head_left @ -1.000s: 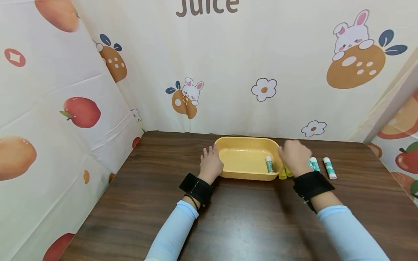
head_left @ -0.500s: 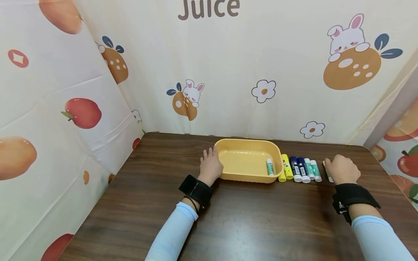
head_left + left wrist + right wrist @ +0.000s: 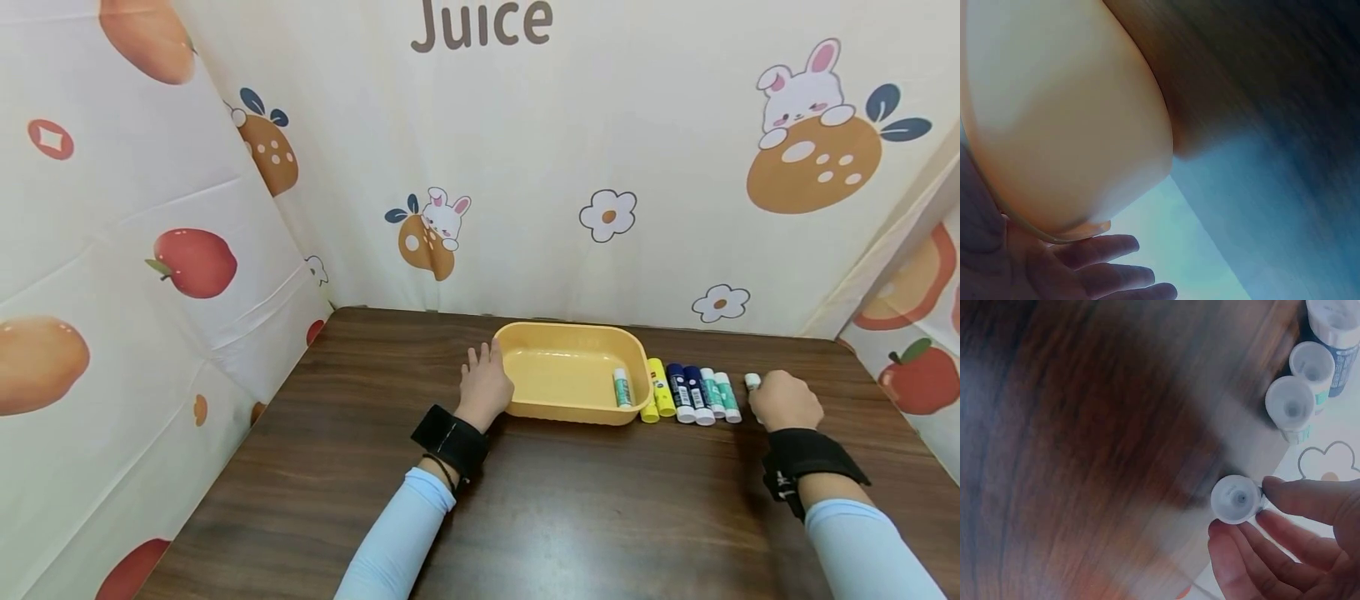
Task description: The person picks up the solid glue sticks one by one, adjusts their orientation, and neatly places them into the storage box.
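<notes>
A dark wood-grain tabletop (image 3: 540, 500) is enclosed on three sides by cream cloth walls (image 3: 615, 125) printed with fruit, rabbits, flowers and the word "Juice".

A yellow tray (image 3: 525, 398) is set near the far middle of the tabletop. One teal stick (image 3: 622, 388) is laid inside the tray, against its right wall. A row of sticks (image 3: 690, 393) is lined up just beside the tray's right wall: yellow, dark blue, teal.

The left hand (image 3: 486, 385) is laid flat against the tray's left wall, fingers straight and together.

The right hand (image 3: 784, 402) is curled round a white-capped stick (image 3: 752, 381), set apart from the row on its right.

In the head view only that stick's cap end is seen past the knuckles. In the right wrist view the fingers (image 3: 1310, 500) are shown pinched on it just behind the cap (image 3: 1236, 499). In the left wrist view only the tray's outer wall (image 3: 1066, 125) and fingertips (image 3: 1116, 247) are shown.
</notes>
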A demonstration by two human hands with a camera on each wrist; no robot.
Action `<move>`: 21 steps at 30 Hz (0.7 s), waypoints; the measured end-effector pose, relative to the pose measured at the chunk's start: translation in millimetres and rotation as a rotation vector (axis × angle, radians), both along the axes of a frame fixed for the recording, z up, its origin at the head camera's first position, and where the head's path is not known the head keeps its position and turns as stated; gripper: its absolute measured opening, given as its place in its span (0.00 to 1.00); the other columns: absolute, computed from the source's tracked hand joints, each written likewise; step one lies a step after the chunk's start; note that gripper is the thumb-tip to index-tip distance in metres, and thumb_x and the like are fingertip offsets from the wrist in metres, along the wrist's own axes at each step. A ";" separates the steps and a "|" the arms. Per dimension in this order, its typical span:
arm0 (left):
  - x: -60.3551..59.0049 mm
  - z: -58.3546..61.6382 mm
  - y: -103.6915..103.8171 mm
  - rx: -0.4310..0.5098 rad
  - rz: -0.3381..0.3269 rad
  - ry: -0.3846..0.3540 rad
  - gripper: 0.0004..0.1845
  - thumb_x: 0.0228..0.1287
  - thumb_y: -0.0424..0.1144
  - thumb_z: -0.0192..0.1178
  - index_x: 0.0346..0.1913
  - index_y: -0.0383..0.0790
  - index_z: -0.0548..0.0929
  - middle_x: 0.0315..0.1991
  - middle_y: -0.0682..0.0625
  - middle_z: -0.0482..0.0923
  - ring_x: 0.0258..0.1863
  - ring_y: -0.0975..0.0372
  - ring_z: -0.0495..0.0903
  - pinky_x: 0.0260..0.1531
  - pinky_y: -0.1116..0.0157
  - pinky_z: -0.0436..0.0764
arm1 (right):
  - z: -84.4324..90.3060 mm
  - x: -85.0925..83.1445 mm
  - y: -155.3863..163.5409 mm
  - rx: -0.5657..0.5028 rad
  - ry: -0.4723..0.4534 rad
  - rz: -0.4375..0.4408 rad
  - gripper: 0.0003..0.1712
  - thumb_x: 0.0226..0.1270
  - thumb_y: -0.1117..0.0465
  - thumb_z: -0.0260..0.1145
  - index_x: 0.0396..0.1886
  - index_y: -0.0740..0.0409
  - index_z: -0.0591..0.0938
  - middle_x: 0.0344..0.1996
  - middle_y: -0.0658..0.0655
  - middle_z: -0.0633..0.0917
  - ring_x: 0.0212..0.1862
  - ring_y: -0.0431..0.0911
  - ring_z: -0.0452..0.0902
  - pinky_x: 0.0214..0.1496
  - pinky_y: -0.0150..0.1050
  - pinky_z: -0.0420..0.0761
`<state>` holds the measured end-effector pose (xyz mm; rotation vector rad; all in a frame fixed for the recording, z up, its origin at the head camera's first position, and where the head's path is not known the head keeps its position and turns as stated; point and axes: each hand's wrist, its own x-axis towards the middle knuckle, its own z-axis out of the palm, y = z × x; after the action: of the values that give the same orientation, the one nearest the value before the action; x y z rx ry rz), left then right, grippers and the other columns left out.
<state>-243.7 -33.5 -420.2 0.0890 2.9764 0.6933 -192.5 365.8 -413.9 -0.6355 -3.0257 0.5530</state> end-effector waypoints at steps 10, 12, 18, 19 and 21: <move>-0.7 1.6 0.7 0.005 -0.002 0.007 0.34 0.66 0.33 0.45 0.74 0.41 0.48 0.73 0.39 0.51 0.73 0.44 0.46 0.69 0.48 0.53 | 17.4 2.8 0.2 -0.007 0.060 0.029 0.16 0.58 0.62 0.56 0.18 0.72 0.76 0.19 0.70 0.76 0.25 0.61 0.73 0.23 0.47 0.70; -0.9 1.5 0.6 0.005 0.000 0.010 0.34 0.66 0.33 0.45 0.74 0.41 0.48 0.73 0.39 0.51 0.73 0.44 0.46 0.69 0.48 0.53 | 25.6 1.3 -8.0 -0.008 0.099 0.053 0.18 0.58 0.61 0.57 0.14 0.69 0.73 0.14 0.63 0.73 0.22 0.56 0.70 0.21 0.44 0.68; -0.4 0.5 0.6 -0.002 0.003 0.012 0.34 0.66 0.33 0.46 0.74 0.40 0.50 0.73 0.39 0.52 0.73 0.44 0.46 0.69 0.48 0.54 | 53.7 -5.3 -47.4 -0.093 0.172 0.176 0.19 0.61 0.59 0.58 0.27 0.74 0.82 0.19 0.64 0.80 0.25 0.52 0.71 0.21 0.36 0.66; -0.3 0.3 0.7 -0.003 0.003 0.011 0.34 0.66 0.33 0.46 0.74 0.41 0.50 0.73 0.39 0.52 0.73 0.44 0.46 0.69 0.48 0.53 | 57.5 -6.6 -54.7 -0.109 0.170 0.194 0.20 0.62 0.58 0.58 0.34 0.76 0.82 0.25 0.68 0.82 0.27 0.53 0.73 0.23 0.36 0.68; -0.4 -0.2 0.8 -0.002 0.002 0.013 0.34 0.66 0.33 0.46 0.74 0.41 0.50 0.73 0.38 0.52 0.73 0.44 0.46 0.69 0.48 0.53 | 63.5 -7.9 -69.0 -0.134 0.160 0.223 0.24 0.63 0.58 0.58 0.43 0.79 0.79 0.34 0.73 0.82 0.32 0.56 0.76 0.25 0.38 0.73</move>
<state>-244.1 -32.7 -420.4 0.0904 2.9898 0.6932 -200.4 296.8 -350.4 -0.2417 -2.9431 0.7778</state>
